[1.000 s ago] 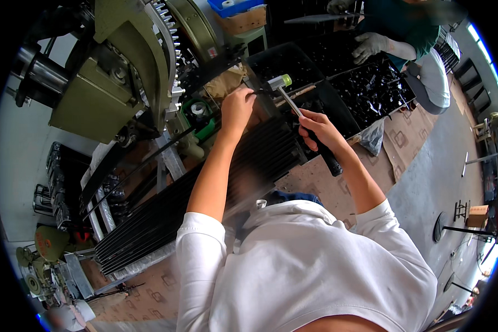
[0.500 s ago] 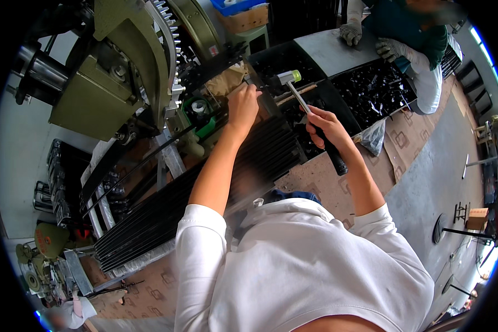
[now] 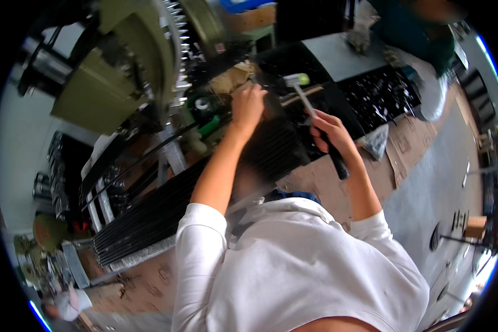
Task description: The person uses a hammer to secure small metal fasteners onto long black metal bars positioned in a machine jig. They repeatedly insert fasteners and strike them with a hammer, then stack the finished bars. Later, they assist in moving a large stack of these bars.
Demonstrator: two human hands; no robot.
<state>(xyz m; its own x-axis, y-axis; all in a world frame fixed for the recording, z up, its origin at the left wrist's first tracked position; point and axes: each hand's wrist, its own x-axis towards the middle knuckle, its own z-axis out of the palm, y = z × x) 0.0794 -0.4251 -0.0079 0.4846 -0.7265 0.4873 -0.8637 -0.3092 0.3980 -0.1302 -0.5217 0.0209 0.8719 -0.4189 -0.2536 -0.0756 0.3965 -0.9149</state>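
Observation:
My right hand [image 3: 333, 133] is wrapped round the black grip of a mallet [image 3: 306, 102]. Its metal shaft points up and to the left, and its head, pale on one side and yellow-green on the other, is raised over dark bins. Left of the mallet head, my left hand [image 3: 247, 106] is closed, fingertips together by the brown paper [image 3: 232, 78] at the machine's edge. What those fingertips hold, if anything, is too small and blurred to name. Below both hands lies a stack of long black bars [image 3: 188, 191], running down to the left.
A large olive-green machine [image 3: 94, 94] with a toothed wheel stands at the left. A green container [image 3: 209, 126] sits beside it. To the right, a tray of small black pieces [image 3: 379, 94] adjoins a grey tabletop [image 3: 337, 55], where a co-worker's gloved hands [image 3: 359, 40] are.
The whole view has shifted slightly and blurred. Both my hands keep nearly the same places, with the mallet still raised in the right one.

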